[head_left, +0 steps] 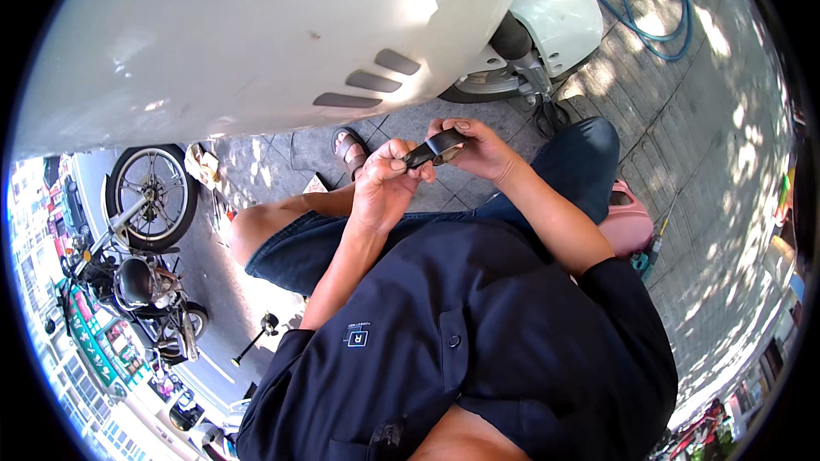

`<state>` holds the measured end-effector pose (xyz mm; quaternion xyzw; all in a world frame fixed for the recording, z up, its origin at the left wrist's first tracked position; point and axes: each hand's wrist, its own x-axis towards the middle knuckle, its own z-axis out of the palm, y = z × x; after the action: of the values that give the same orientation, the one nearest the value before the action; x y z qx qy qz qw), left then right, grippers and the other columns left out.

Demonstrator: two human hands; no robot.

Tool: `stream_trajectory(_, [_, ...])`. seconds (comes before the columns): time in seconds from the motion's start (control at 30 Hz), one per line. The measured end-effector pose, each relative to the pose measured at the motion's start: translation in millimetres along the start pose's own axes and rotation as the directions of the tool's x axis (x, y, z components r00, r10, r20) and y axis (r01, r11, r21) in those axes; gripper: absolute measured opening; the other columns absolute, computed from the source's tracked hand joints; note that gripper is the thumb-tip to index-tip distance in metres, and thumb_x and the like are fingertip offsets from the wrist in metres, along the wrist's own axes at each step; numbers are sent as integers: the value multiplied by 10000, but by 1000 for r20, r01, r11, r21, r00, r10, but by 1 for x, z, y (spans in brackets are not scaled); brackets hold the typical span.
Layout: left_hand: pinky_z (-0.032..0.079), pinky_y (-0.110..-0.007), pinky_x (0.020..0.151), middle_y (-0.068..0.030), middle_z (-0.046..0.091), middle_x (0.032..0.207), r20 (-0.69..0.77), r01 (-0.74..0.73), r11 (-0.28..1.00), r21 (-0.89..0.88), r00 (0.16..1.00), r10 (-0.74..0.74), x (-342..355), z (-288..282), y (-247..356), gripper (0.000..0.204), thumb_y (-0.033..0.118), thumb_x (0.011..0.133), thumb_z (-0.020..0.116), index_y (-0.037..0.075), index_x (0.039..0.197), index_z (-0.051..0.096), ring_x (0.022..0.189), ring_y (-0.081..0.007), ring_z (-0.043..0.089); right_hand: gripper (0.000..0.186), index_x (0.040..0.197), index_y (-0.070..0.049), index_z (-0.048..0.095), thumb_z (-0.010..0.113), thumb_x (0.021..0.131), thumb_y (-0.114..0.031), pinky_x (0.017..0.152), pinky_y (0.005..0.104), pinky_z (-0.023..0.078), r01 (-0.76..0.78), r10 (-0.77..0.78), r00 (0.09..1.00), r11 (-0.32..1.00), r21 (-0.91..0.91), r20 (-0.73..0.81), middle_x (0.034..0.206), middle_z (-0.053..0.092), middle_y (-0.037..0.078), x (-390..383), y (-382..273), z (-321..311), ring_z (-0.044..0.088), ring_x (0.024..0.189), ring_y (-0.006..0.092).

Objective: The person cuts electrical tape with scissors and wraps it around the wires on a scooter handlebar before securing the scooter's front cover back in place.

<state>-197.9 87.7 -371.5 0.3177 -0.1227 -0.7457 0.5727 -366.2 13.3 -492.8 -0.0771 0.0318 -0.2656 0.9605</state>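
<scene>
My left hand pinches the left end of a black band-like item, which looks like a roll of tape or a strap. My right hand grips the looped right end, fingers curled round it. Both hands are held above my lap, just below the white body panel of a scooter, which has three dark slots. The scooter's front fender and dark fork stand beyond my right hand, with the wheel partly hidden behind them.
A blue hose lies coiled on the pavement at upper right. A pink plastic object and a teal tool sit beside my right leg. A parked motorcycle stands at left. My sandalled foot rests below the panel.
</scene>
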Motion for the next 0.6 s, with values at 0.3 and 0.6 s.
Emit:
stream_trajectory(0.3, [474,-342,805,-59,524,976,-151,-99,943,317,977,153,-23,-14,28,41,81,819,568,42,808,559,817,-186,585,613,1310,-108,463,651,754,-283,899,473,505,-883,-564,395,-451,-131,-725,1190,587,243,-83,-134,-147,590,1110,382])
stream_trajectory(0.6, [468,-359,802,-89,541,956,-169,-208,952,223,954,248,-48,-15,45,58,83,834,554,29,856,555,820,-224,570,443,1383,-94,369,438,968,-231,773,472,557,-851,-712,352,-513,109,-607,1274,502,190,-92,-98,-227,589,1064,374])
